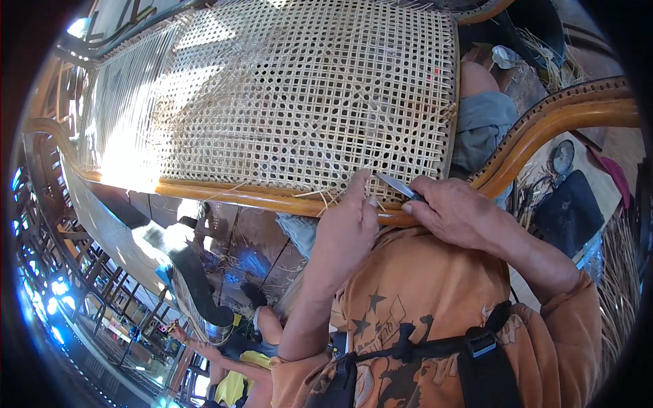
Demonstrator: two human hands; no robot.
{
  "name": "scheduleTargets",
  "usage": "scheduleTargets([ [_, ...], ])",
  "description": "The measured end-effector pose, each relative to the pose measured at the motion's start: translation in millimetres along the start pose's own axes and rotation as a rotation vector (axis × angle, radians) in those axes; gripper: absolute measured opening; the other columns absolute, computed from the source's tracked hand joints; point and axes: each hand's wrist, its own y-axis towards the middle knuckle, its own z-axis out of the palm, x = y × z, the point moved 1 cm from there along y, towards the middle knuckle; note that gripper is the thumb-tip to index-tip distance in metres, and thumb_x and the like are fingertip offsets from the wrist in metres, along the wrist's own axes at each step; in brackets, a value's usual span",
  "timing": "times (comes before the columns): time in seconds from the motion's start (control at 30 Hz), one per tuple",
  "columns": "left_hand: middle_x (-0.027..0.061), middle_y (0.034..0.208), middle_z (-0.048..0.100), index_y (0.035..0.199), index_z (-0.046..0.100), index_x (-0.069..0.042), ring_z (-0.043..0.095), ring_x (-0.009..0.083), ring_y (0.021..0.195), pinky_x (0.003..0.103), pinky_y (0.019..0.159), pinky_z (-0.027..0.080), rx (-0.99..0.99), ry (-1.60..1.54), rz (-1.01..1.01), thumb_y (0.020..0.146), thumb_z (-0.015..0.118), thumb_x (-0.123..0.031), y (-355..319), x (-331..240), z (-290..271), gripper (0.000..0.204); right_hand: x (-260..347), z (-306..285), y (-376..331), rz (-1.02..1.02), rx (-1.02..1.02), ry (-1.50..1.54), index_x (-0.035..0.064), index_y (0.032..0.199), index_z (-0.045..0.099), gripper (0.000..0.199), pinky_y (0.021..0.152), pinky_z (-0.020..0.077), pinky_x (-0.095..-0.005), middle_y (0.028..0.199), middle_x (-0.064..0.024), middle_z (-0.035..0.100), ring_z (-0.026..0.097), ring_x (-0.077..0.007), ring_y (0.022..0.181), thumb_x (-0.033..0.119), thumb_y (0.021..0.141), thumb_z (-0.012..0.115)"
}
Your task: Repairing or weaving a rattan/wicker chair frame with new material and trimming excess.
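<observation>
While I am watching from the head view, both hands are working at the near edge of a woven cane panel [299, 95], where the weave is meeting the curved wooden frame rail [224, 194]. My left hand [347, 231] is reaching up with fingers together, the fingertips pressing on the loose cane strands [326, 197] that are sticking out over the rail. My right hand [452, 211] is closing around a small knife [396, 185], just beside the left one, the two hands almost touching. The blade is pointing up and to the left, toward the left fingertips, and its long axis is lying diagonally across the rail. The panel is running lengthwise from upper right to lower left, tilted away from me. To the right, a second curved rail [564, 119] is closing the space, so the free room is mostly on the left along the rail. Below the rail another person [262, 340] is sitting on the floor, well apart from the hands.
</observation>
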Motion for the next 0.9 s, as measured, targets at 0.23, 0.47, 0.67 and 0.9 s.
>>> scheduleTargets([
  [0.23, -0.0033, 0.059, 0.044, 0.128, 0.045, -0.004, 0.039, 0.0037, 0.049, 0.02, 0.045, 0.032, 0.128, -0.52, -0.176, 0.089, 0.041, -0.009, 7.7, 5.8, -11.3, 0.039, 19.6, 26.3, 1.6, 0.119, -0.079, 0.128, -0.0067, 0.088, 0.052, 0.029, 0.07, 0.0458, -0.0506, 0.078, -0.0283, 0.059, 0.059, -0.0442, 0.077, 0.022, 0.088, 0.048],
  [0.47, 0.003, 0.062, 0.05, 0.129, 0.043, -0.002, 0.048, 0.0094, 0.053, 0.026, 0.05, 0.04, 0.078, -0.24, 0.032, 0.089, 0.04, -0.009, 9.5, 0.0, -15.1, 0.04, 25.5, 13.1, -1.8, 0.103, -0.113, 0.034, -0.0057, 0.09, 0.053, 0.029, 0.069, 0.0458, -0.0498, 0.079, -0.0284, 0.059, 0.059, -0.0443, 0.077, 0.023, 0.089, 0.049],
  [0.67, 0.0183, 0.069, 0.056, 0.128, 0.04, 0.004, 0.058, 0.0267, 0.065, 0.039, 0.063, 0.047, 0.056, -0.03, 0.155, 0.088, 0.04, -0.009, 25.8, 8.4, -7.2, 0.042, 17.2, 8.9, 5.7, 0.207, -0.15, 0.093, -0.0059, 0.091, 0.053, 0.033, 0.07, 0.0456, -0.0489, 0.077, -0.0287, 0.059, 0.059, -0.0434, 0.079, 0.027, 0.09, 0.047],
  [0.9, 0.0001, 0.062, 0.05, 0.133, 0.037, -0.002, 0.04, 0.006, 0.044, 0.02, 0.04, 0.034, 0.31, -0.493, -0.144, 0.084, 0.037, -0.007, 31.7, -5.2, -29.5, 0.05, 20.2, 19.2, 14.2, 0.217, -0.167, 0.14, -0.0065, 0.092, 0.053, 0.034, 0.072, 0.0459, -0.0487, 0.078, -0.0291, 0.059, 0.059, -0.0447, 0.081, 0.027, 0.09, 0.047],
])
